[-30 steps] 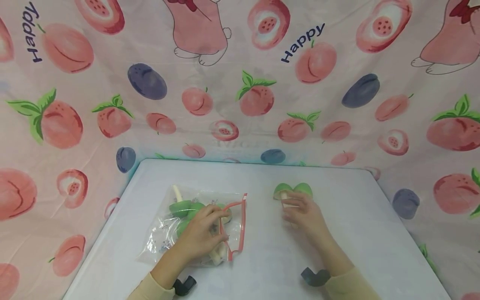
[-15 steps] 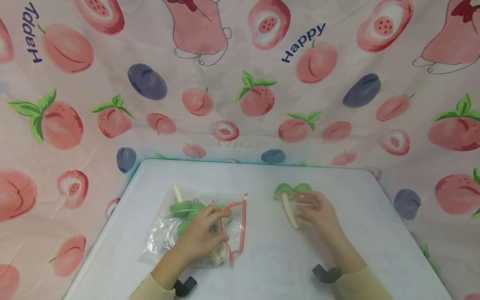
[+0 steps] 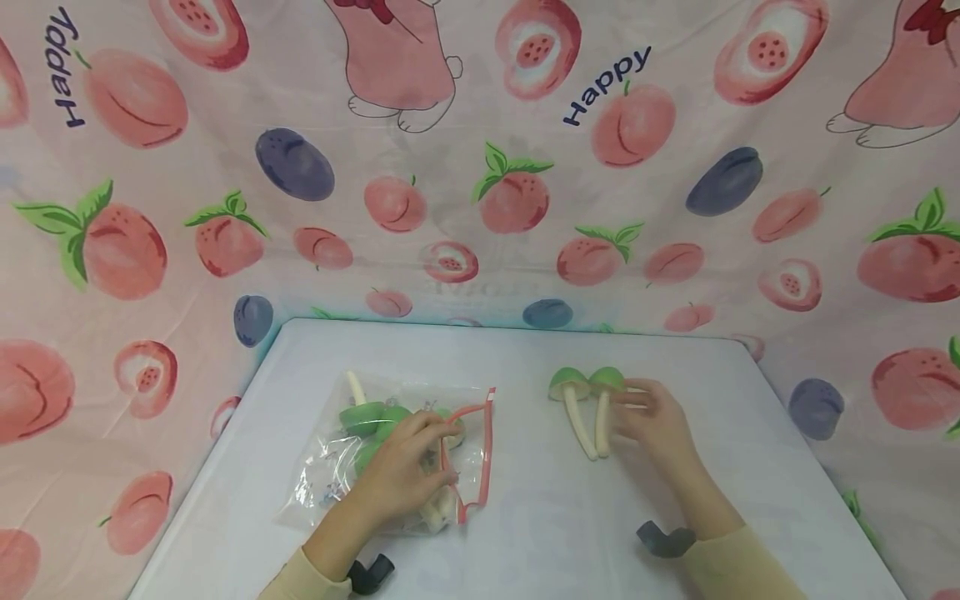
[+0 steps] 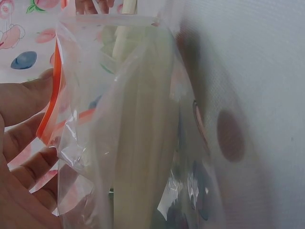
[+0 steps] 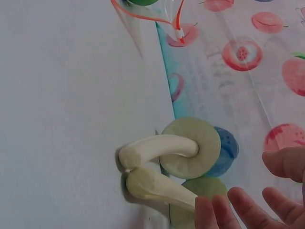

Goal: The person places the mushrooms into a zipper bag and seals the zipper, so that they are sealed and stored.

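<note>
My left hand [image 3: 401, 467] holds the red-edged mouth of a clear zip bag [image 3: 311, 487], keeping it ajar. Inside lie several green-capped toy mushrooms [image 3: 360, 418], partly hidden by that hand. In the left wrist view, thumb and fingers are at the bag's orange zip strip [image 4: 57, 81], and pale stems [image 4: 143, 138] show through the plastic. To the right, two mushrooms lie side by side on the table: the left one [image 3: 567, 383] and the right one [image 3: 607, 379], stems towards me. Beside the right one, my right hand [image 3: 660, 425] has loosely spread fingers and holds nothing.
The white table [image 3: 517, 542] meets a fruit-printed cloth [image 3: 450, 217] along its back and sides. A black wrist mount [image 3: 371, 573] sits at the left wrist, another black mount [image 3: 666, 540] at the right.
My right hand has drawn back to the right, off the two mushrooms, so both stems are now uncovered. The left hand and the bag have stayed put.
</note>
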`<control>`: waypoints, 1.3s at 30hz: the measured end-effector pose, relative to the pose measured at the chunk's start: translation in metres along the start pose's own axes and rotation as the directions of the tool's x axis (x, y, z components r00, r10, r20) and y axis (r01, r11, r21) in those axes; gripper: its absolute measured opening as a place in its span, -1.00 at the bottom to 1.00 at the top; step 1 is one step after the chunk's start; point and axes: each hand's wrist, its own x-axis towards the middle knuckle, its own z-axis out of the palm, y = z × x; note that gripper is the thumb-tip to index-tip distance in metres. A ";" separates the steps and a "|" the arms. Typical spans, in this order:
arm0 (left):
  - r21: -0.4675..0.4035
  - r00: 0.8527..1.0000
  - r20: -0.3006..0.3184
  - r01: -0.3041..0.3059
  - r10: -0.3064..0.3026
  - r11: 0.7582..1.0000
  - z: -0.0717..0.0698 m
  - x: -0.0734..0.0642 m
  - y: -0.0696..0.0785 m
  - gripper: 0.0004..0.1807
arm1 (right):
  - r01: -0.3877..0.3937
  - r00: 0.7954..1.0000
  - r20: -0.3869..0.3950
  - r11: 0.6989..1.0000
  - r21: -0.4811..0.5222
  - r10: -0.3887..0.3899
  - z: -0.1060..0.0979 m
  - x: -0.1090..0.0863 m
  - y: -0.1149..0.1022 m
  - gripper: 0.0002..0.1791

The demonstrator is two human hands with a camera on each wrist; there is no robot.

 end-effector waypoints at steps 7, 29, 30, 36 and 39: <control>-0.003 1.000 0.003 0.003 -0.003 1.000 -0.001 0.000 0.001 -0.30 | -0.010 1.000 -0.021 1.000 -0.023 0.010 -0.007 0.007 0.007 -0.32; 0.011 1.000 -0.005 -0.006 0.006 1.000 0.000 0.001 0.000 -0.31 | -0.119 0.991 -0.083 0.983 -0.141 0.108 -0.015 0.028 0.023 -0.20; 0.012 1.000 -0.004 -0.004 0.004 1.000 0.000 0.001 0.001 -0.31 | -0.129 0.989 -0.086 0.980 -0.153 0.116 -0.015 0.029 0.023 -0.19; 0.013 1.000 0.003 0.015 -0.015 1.000 0.000 0.001 0.001 -0.30 | -0.175 0.983 -0.096 0.961 -0.216 0.157 -0.014 0.035 0.023 -0.11; 0.013 1.000 0.005 0.018 -0.018 1.000 0.001 0.001 0.001 -0.30 | -0.177 0.983 -0.088 0.959 -0.220 0.161 -0.014 0.038 0.025 -0.10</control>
